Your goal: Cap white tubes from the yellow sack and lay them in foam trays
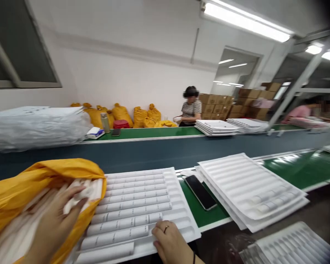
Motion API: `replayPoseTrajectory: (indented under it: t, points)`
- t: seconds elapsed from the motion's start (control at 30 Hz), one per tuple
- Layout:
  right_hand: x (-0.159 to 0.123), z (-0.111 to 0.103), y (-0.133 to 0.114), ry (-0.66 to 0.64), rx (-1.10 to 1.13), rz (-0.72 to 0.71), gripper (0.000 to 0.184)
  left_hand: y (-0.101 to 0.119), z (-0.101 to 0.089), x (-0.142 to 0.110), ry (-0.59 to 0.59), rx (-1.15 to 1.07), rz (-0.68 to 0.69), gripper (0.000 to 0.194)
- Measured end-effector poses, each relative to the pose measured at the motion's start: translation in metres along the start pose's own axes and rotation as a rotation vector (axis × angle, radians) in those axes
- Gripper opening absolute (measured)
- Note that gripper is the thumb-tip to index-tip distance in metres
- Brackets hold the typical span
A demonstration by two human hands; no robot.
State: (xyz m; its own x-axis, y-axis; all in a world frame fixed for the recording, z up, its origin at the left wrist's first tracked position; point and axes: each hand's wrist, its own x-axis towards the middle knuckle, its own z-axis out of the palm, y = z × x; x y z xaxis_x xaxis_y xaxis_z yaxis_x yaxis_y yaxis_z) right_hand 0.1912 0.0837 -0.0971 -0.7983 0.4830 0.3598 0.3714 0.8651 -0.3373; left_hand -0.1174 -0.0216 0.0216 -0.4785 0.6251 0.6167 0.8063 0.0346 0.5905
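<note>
My left hand (pixel 59 216) reaches into an open yellow bag (pixel 68 165) full of white tubes. Its thumb and fingers close around a white tube (pixel 85 192), whose far end is hidden in the bag. Beside the bag lies a white moulded tray (pixel 178 198) with rows of white tubes (pixel 134 212) bearing small dark marks; the rows nearest me stop short of the tray's right side. My right hand (pixel 172 240), with a ring on one finger, rests on this tray at the tube ends. Its fingers are curled together, and whatever they grip is hidden.
A black phone (pixel 200 192) lies right of the tray, beside stacked white trays (pixel 236 183). More trays (pixel 297 244) sit lower right. Behind runs a dark conveyor belt (pixel 154 152). Across it are a plastic-wrapped stack (pixel 38 128), a bottle (pixel 105 123) and a person in a striped shirt (pixel 191 110).
</note>
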Motion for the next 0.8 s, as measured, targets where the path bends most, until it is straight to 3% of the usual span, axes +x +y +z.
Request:
replayPoseTrajectory:
  t: [0.13,0.3,0.53,0.67,0.8]
  points:
    - [0.010,-0.010,-0.014,-0.006,0.055,-0.006,0.043,0.017,0.019,-0.012,-0.085,-0.255,-0.011,0.031]
    - [0.028,-0.004,-0.027,-0.180,-0.040,0.069,0.032,0.047,0.040,-0.020,-0.129,-0.512,0.009,0.025]
    - [0.040,-0.011,-0.029,-0.228,-0.020,0.135,0.024,0.062,0.047,-0.026,-0.200,-0.554,0.001,0.026]
    - [0.047,-0.017,-0.024,-0.174,0.078,0.120,0.023,0.060,0.042,-0.028,-0.214,-0.513,0.019,0.027]
    - [0.052,-0.041,-0.015,0.064,0.432,0.194,0.016,0.062,0.033,-0.032,-0.310,-0.353,0.043,0.027]
